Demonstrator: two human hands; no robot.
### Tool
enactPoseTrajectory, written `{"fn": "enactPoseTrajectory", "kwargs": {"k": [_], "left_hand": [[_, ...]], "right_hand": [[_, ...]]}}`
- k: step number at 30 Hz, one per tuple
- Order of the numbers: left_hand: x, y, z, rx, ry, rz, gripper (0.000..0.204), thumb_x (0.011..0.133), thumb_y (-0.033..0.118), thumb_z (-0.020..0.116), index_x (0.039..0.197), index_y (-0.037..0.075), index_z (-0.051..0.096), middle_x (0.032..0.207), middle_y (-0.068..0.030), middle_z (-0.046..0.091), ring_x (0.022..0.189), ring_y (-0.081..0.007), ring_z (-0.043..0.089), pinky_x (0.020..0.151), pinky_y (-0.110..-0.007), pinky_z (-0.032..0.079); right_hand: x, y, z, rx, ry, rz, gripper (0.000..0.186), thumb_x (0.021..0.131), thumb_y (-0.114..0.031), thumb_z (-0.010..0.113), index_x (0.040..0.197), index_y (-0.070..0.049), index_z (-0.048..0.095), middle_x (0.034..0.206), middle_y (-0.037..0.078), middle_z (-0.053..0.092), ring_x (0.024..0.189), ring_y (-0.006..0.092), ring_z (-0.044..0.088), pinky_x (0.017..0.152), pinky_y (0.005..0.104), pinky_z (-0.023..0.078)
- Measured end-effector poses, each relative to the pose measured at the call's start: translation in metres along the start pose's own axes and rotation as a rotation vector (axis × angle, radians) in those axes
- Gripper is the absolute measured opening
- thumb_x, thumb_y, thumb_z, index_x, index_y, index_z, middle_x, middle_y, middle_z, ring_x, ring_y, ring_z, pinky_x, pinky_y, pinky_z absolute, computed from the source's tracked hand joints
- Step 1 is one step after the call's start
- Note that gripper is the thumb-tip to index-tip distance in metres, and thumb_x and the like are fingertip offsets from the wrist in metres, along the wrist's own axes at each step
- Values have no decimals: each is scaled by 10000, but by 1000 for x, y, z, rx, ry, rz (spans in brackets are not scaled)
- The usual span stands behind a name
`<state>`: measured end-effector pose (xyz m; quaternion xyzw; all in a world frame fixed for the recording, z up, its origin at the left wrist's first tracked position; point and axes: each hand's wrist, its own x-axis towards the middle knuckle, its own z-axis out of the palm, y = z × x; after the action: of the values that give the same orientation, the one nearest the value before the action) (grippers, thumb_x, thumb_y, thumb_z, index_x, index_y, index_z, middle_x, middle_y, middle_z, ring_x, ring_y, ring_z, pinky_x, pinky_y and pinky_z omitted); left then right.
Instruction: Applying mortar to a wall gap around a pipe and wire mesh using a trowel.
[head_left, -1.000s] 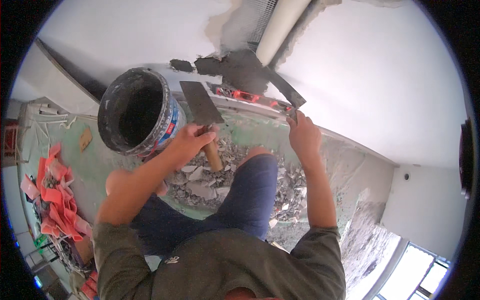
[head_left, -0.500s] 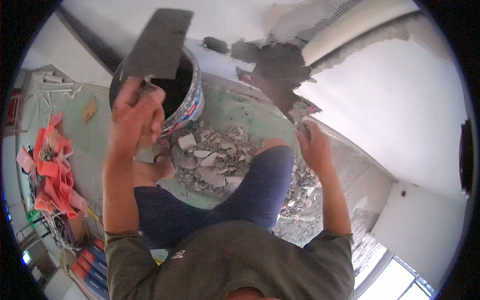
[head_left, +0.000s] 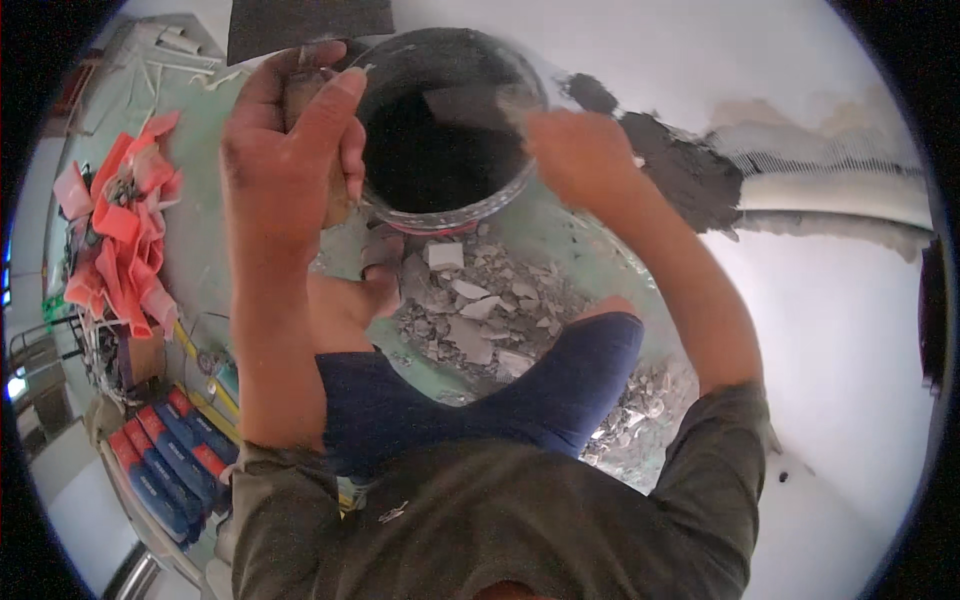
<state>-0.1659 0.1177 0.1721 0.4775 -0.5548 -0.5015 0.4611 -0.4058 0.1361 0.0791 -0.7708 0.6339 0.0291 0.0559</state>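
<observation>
My left hand is closed round the handle of a plastering trowel, its flat dark blade partly cut off by the top edge. In front of me stands a round bucket with a dark inside. Over its right rim, my right hand is closed on a small scraper, slightly blurred; its blade seems to reach over the bucket's opening. Right of the bucket, dark grey mortar lies spread in an uneven patch on the white wall, with a smaller dab beside it.
Broken rubble lies on the green floor covering between my bent legs. To the left are crumpled red-pink sheets and several blue-and-red packages. A ridged strip runs along the wall at right.
My right hand has moved left from the wall to the bucket with the scraper. My left hand has lifted the trowel away from over the bucket, and the view has turned right.
</observation>
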Motion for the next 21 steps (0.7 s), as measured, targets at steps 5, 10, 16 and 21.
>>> {"fn": "enactPoseTrajectory", "kwargs": {"k": [5, 10, 16, 21], "left_hand": [[-1, 1, -29, 87, 98, -11, 266, 852, 148, 641, 1062, 3, 563, 593, -25, 523, 463, -76, 471, 402, -218, 366], [5, -11, -70, 149, 188, -85, 271, 858, 150, 632, 1078, 6, 564, 587, -28, 521, 457, -76, 464, 403, -214, 361], [21, -20, -98, 27, 277, -224, 295, 878, 180, 612, 1117, 15, 563, 585, -30, 520, 452, -83, 460, 399, -210, 345], [30, -22, -104, -32, 177, -193, 390, 897, 177, 560, 1216, -27, 467, 713, -42, 505, 482, -85, 452, 366, -218, 367]], "right_hand": [[135, -46, 54, -86, -391, -26, 258, 760, -156, 598, 987, -68, 682, 1077, 146, 654, 954, 333, 644, 760, 435, 532], [203, -57, 149, 20, -535, 363, 330, 847, -250, 609, 1164, -166, 641, 1254, 83, 579, 1161, 304, 552, 878, 448, 492], [203, -59, 181, -60, -595, -29, 295, 888, -214, 518, 1141, -128, 642, 1192, 107, 613, 1085, 314, 598, 851, 459, 511], [198, -66, 178, -85, -650, -191, 302, 908, -240, 462, 1105, -124, 660, 1147, 139, 633, 1057, 340, 604, 894, 466, 481]]}}
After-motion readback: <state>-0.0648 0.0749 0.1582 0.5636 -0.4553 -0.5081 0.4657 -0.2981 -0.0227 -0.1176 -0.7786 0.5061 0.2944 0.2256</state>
